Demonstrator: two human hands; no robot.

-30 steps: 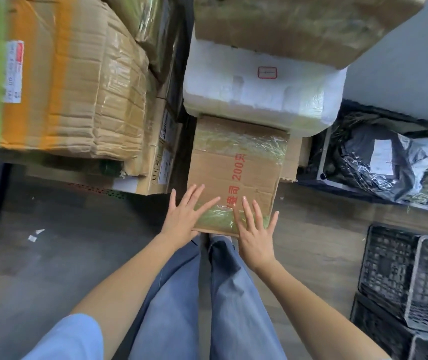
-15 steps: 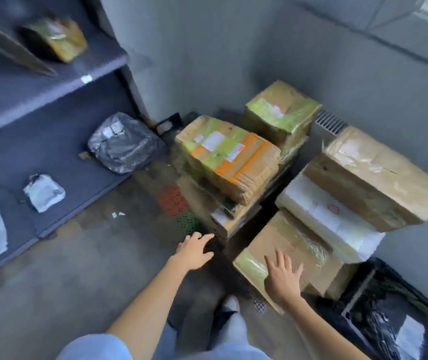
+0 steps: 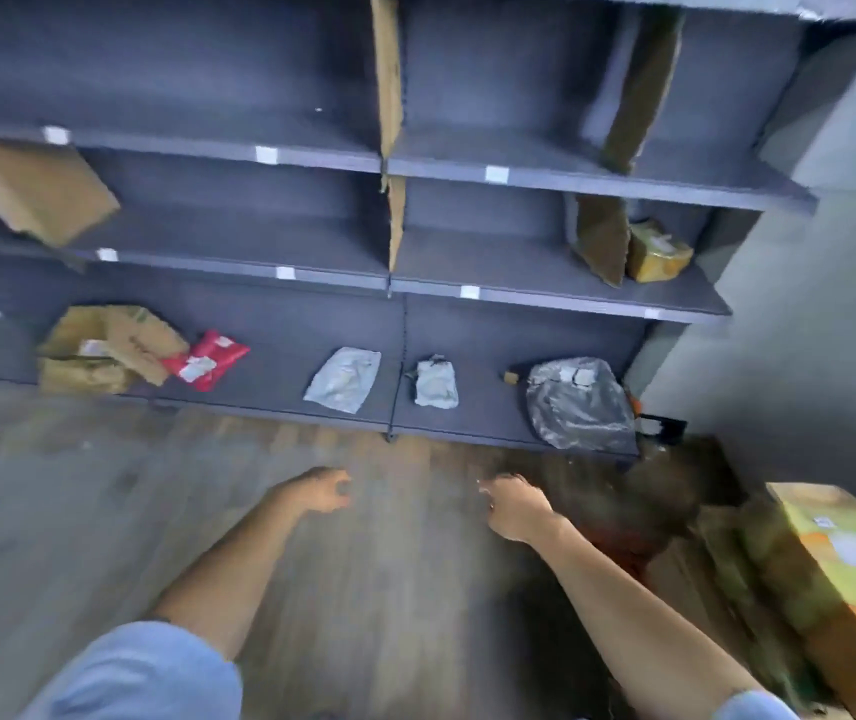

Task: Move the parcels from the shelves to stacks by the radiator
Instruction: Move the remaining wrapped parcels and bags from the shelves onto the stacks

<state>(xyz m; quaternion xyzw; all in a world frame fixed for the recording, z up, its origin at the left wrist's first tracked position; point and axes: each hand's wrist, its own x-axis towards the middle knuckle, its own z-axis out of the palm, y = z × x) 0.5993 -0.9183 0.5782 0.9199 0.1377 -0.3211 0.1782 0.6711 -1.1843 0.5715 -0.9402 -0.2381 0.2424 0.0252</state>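
Parcels (image 3: 579,402) line the bottom shelf (image 3: 280,402) edge, both hands (image 3: 324,491) empty.

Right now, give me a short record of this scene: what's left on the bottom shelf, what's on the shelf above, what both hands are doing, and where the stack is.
bottom shelf: open cardboard box, red mailer, pale grey mailer, small grey packet, silver bag
middle shelf, right: small taped box beside a leaning brown parcel
middle shelf, left: tilted cardboard box
left hand: loosely curled, holding nothing, above the floor
right hand: loosely curled, holding nothing
stack: taped green-and-orange parcel at the right edge
image quality: motion-blurred
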